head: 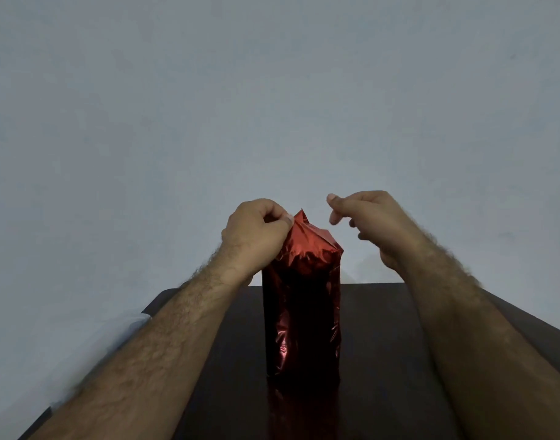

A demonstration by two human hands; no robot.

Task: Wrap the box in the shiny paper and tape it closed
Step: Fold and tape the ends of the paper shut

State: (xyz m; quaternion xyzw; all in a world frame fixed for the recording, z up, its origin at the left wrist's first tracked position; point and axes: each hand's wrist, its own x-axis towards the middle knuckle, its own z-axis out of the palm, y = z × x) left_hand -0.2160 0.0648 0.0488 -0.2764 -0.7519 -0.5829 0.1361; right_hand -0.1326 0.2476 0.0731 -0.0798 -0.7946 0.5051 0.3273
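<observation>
Wrapped box upright on dark table; left hand at the paper's top fold, right hand clear of it.

The box (302, 315), fully covered in shiny red paper (307, 249), stands on end at the middle of a dark brown table (383, 344), whose glossy surface carries a faint red reflection at the box's base. The paper rises to a creased peak above the box top. The left hand (256, 235) has its fingers curled, thumb and forefinger pinching the paper at the left side of the peak. The right hand (370, 223) hovers just right of the peak, not touching it; its fingers are loosely curled and nothing is visible in their grasp. Behind the table, a plain pale grey wall (272, 90) fills the upper view. A whitish, blurred object (135, 325) lies at the table's left edge; what it is cannot be told.
</observation>
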